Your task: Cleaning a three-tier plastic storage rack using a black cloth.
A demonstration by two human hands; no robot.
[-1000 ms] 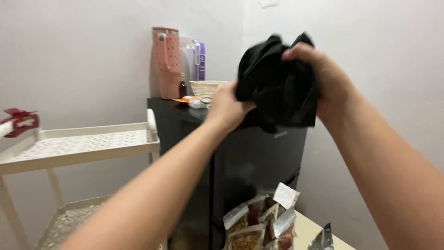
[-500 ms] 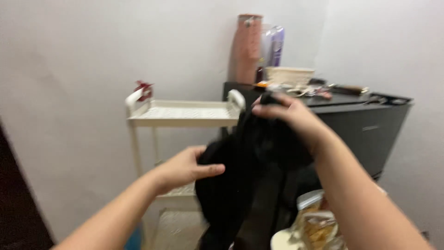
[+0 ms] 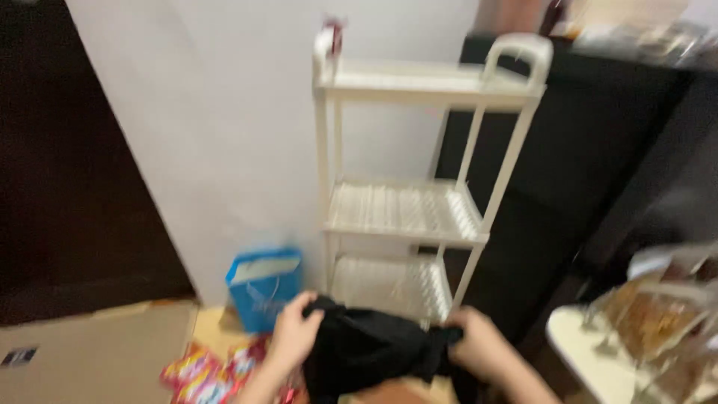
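At six o'clock, below the white shelf rack point(image 3: 419, 209), left hand point(image 3: 293, 333) and right hand point(image 3: 479, 348) each gripped the black cloth point(image 3: 370, 352), fingers closed.

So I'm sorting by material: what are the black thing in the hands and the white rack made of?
Black thing: probably soft matte fabric, since it bunches and droops between both hands. Rack: likely moulded plastic, cream, with slotted shelves; blur leaves this uncertain.
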